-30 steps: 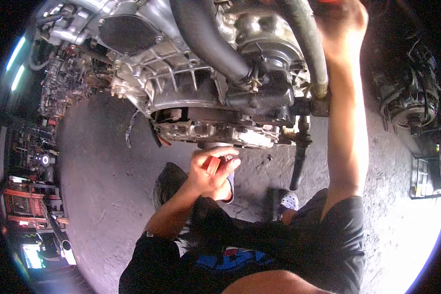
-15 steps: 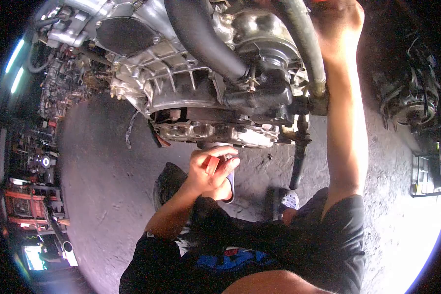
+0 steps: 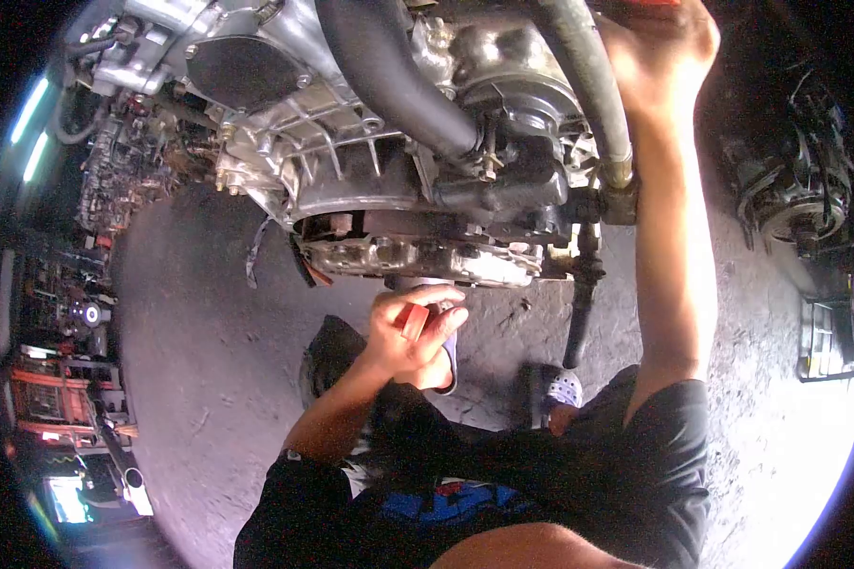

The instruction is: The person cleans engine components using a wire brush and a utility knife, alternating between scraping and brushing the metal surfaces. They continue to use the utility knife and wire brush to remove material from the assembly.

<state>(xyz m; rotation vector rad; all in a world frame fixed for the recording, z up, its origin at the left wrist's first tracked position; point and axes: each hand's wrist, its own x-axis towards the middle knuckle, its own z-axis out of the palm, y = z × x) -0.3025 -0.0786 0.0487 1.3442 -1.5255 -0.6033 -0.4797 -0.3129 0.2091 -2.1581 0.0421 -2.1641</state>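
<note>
My left hand (image 3: 394, 346) is closed around a small flat-sided red piece (image 3: 414, 322), its far end hidden in my fingers. It sits just under the rim of a round metal assembly (image 3: 417, 258) at the bottom of a large engine unit (image 3: 342, 175). My fingertips are close to a short cylindrical part (image 3: 419, 282) below that rim. At the top right, my right hand (image 3: 664, 47) reaches past a grey hose (image 3: 588, 85), bent at the wrist. Its fingers run out of view at the top edge, where a strip of red (image 3: 650, 3) shows.
A thick black hose (image 3: 389, 81) curves over the engine unit, and a dark pipe (image 3: 584, 318) hangs down at its right. Machine parts (image 3: 802, 209) stand at the far right. Red-framed equipment (image 3: 62, 398) lines the left. My feet in clogs (image 3: 565, 387) are on the grey floor (image 3: 228, 379).
My right hand has shifted slightly to the right at the top edge, showing more of the red strip. My left hand keeps nearly the same place and grip.
</note>
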